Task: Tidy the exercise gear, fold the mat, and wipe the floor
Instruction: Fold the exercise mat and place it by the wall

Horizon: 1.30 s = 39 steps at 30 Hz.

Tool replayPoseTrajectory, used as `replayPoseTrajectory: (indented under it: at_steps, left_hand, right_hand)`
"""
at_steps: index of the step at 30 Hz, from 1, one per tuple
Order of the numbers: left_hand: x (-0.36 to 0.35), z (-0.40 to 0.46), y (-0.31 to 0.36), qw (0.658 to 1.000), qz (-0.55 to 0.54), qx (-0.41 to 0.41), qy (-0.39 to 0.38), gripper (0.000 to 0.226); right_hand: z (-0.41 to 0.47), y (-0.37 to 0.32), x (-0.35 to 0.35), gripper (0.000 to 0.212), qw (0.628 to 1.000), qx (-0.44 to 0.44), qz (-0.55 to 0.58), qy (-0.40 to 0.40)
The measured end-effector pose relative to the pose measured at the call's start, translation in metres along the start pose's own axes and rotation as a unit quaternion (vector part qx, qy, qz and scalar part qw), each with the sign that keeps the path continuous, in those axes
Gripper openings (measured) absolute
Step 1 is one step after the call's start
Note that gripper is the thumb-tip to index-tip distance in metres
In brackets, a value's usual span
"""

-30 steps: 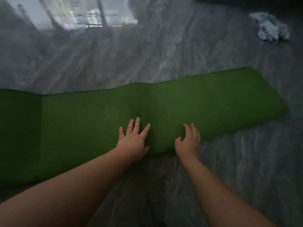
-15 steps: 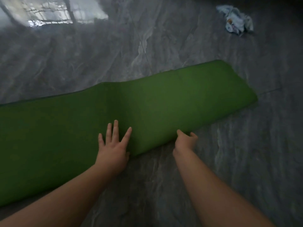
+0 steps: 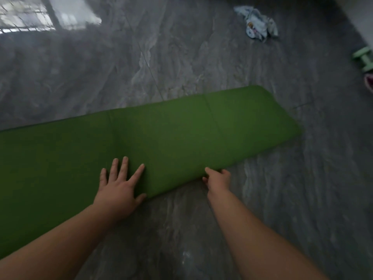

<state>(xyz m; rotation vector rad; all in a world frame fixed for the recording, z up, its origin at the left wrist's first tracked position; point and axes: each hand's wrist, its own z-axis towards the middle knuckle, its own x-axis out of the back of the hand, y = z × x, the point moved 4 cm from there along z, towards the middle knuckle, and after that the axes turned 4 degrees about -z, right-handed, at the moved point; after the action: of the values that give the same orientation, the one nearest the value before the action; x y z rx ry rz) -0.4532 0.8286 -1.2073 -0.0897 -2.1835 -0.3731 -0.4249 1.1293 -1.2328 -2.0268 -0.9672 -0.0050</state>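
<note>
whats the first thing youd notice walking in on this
A long green mat lies across the grey floor. The left hand presses flat on it and the right hand grips its near edge. A crumpled rag lies beyond, and a pale green dumbbell sits at the right edge.

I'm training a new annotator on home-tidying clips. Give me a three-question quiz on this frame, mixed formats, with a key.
1. True or false: the left hand lies flat on the green exercise mat with fingers spread.
2. Multiple choice: where is the right hand? A) on the crumpled cloth B) curled at the mat's near edge C) lifting the dumbbell.
3. Fill in: at the right border of the frame, on the grey floor, sits a pale green ____.

Key
1. True.
2. B. The fingers curl at the edge; the crumpled cloth lies far off, beyond the mat.
3. dumbbell.
</note>
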Motion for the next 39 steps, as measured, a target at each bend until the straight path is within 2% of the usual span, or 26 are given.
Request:
replayPoseTrajectory:
  at_steps: [4,7,11,14,17,20,23,26,29,32,34,36,38,39]
  left_hand:
    - [0.002,-0.002,0.002,1.000,0.014,0.006,-0.008,0.087]
    - [0.004,-0.002,0.004,1.000,0.007,0.009,-0.006,0.088]
    - [0.001,-0.004,0.015,0.998,-0.023,-0.026,0.054,0.091]
    - [-0.008,-0.007,0.033,0.990,-0.050,-0.096,0.088,0.097]
    - [-0.011,-0.010,0.054,0.986,-0.061,-0.137,0.069,0.095]
    - [-0.013,-0.012,0.067,0.988,-0.077,-0.132,0.011,0.086]
    - [-0.009,-0.014,0.072,0.990,-0.077,-0.117,-0.032,0.087]
    - [0.014,-0.019,0.071,0.976,-0.182,-0.115,0.015,0.094]
    - [0.041,-0.030,0.065,0.927,-0.354,-0.092,0.083,0.094]
    - [0.058,-0.037,0.061,0.879,-0.453,-0.072,0.129,0.086]
    - [0.065,-0.040,0.060,0.844,-0.512,-0.071,0.140,0.078]
    - [0.069,-0.042,0.057,0.800,-0.580,-0.067,0.139,0.066]
    - [0.066,-0.043,0.050,0.730,-0.672,-0.049,0.116,0.046]
    - [0.062,-0.043,0.045,0.674,-0.733,-0.021,0.089,0.038]
  right_hand:
    - [0.020,-0.022,0.019,0.033,0.994,-0.016,0.109,-0.002]
    - [0.030,-0.038,0.034,0.046,0.986,-0.027,0.161,-0.021]
    - [0.036,-0.055,0.046,0.048,0.980,-0.027,0.192,-0.036]
    - [0.045,-0.067,0.053,0.036,0.984,-0.014,0.173,-0.048]
    - [0.052,-0.084,0.057,0.032,0.986,0.016,0.162,-0.041]
    - [0.055,-0.097,0.060,0.047,0.979,0.079,0.188,-0.007]
    - [0.036,-0.100,0.058,0.050,0.980,0.141,0.140,0.035]
    - [0.008,-0.095,0.052,0.052,0.977,0.207,0.044,0.039]
    - [-0.011,-0.092,0.049,0.052,0.968,0.245,-0.049,0.019]
    - [-0.027,-0.092,0.045,0.045,0.951,0.271,-0.150,0.004]
    - [-0.030,-0.084,0.043,0.037,0.931,0.266,-0.248,0.022]
    - [-0.032,-0.072,0.040,0.041,0.905,0.290,-0.312,0.011]
    - [-0.035,-0.055,0.033,0.053,0.873,0.335,-0.352,-0.051]
    - [-0.035,-0.045,0.030,0.061,0.849,0.351,-0.389,-0.072]
